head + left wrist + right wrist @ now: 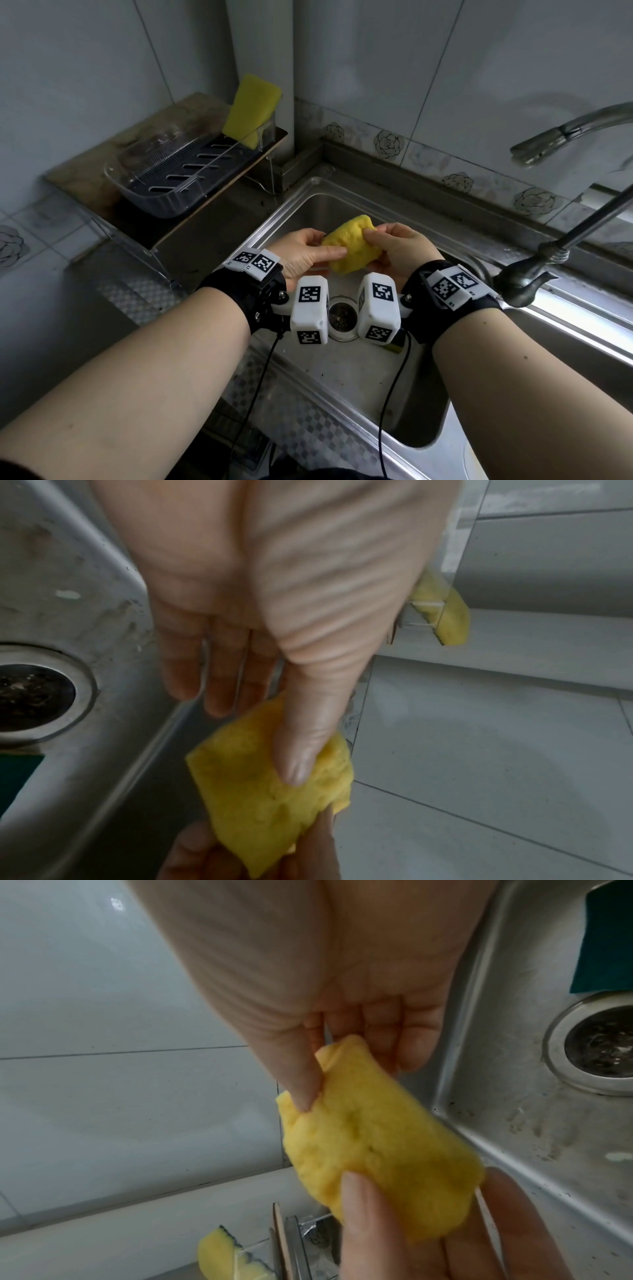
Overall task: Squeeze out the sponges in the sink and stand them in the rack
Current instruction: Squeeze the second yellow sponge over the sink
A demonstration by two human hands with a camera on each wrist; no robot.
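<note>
Holding the crumpled yellow foam sponge (352, 246) over the stainless steel sink (342, 373), I have my left hand (306, 253) pinching its left end, thumb on top and fingers beneath, and my right hand (399, 247) pinching the right end the same way. To wring it well I judge I should close both palms round it and press above the round metal drain (342, 317), so the water falls into the basin, before carrying it to the clear plastic rack (164, 185) on the counter (85, 178), where a second yellow sponge (251, 111) already stands on edge at the far end.

From my left wrist, the thumb (304, 739) lies flat across the sponge's face; the other fingers look nearly straight behind it. The foam is dimpled and folded, likely wet.

From my right wrist, the thumb tip (304, 1096) digs into the upper corner, denting the soft foam. A teal flat pad (606, 942) lies on the sink floor beside the drain, possibly another sponge awaiting its turn.
</note>
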